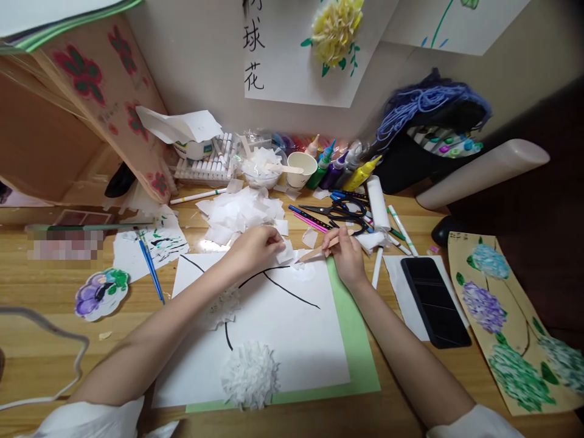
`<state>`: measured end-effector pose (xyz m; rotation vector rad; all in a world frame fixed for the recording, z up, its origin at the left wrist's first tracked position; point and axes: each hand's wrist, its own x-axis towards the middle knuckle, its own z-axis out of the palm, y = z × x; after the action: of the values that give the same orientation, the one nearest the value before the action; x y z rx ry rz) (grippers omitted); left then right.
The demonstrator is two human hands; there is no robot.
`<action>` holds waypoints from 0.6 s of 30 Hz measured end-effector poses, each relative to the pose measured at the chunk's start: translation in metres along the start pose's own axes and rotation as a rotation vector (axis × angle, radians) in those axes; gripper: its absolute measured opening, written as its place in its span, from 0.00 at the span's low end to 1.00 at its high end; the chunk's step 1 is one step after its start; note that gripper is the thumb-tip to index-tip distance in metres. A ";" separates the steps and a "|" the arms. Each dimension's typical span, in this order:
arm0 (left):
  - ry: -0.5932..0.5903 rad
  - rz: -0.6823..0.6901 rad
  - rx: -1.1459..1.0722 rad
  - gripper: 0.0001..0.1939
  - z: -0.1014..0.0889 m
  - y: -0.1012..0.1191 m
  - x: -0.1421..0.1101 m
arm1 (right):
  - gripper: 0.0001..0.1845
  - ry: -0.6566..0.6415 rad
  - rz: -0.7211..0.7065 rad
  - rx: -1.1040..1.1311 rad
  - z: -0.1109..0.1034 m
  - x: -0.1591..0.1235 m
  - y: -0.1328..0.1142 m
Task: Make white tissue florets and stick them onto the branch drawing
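Note:
Near the top edge of a white sheet of paper [292, 340], my left hand [260, 248] pinches a small piece of white tissue paper [287, 250]. My right hand [347, 258] grips a wooden craft stick [314, 253], its tip close to the tissue at the sheet's upper right. Black branch lines are painted on the sheet. A fluffy white paper flower [250, 374] sits at its lower edge, and a second white paper flower [223, 309] is partly hidden by my left forearm. Green paper [353, 340] lies underneath.
Beyond my hands are a pile of tissue squares [241, 210], black scissors [340, 211], a paper cup [301, 167] and paint bottles [323, 164]. A paint palette [101, 294] and brush [150, 267] lie left; a phone [435, 302] and a flower picture [511, 328] lie right.

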<state>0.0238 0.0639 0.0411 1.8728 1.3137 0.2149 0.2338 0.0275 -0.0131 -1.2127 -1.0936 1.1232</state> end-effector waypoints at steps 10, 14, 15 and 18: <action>-0.026 0.026 -0.034 0.10 0.007 0.004 0.009 | 0.27 0.015 -0.023 -0.001 -0.001 0.001 0.000; -0.080 0.045 -0.118 0.11 0.011 0.003 0.010 | 0.28 0.042 -0.030 0.075 -0.002 0.005 -0.002; -0.098 0.048 -0.149 0.11 0.011 0.004 0.011 | 0.29 0.045 -0.020 0.106 -0.003 0.007 -0.003; -0.173 0.066 -0.280 0.11 0.011 0.007 0.012 | 0.28 0.044 0.015 0.182 -0.006 0.011 -0.006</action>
<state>0.0403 0.0678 0.0352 1.6582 1.0487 0.2518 0.2412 0.0371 -0.0067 -1.0993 -0.9293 1.1758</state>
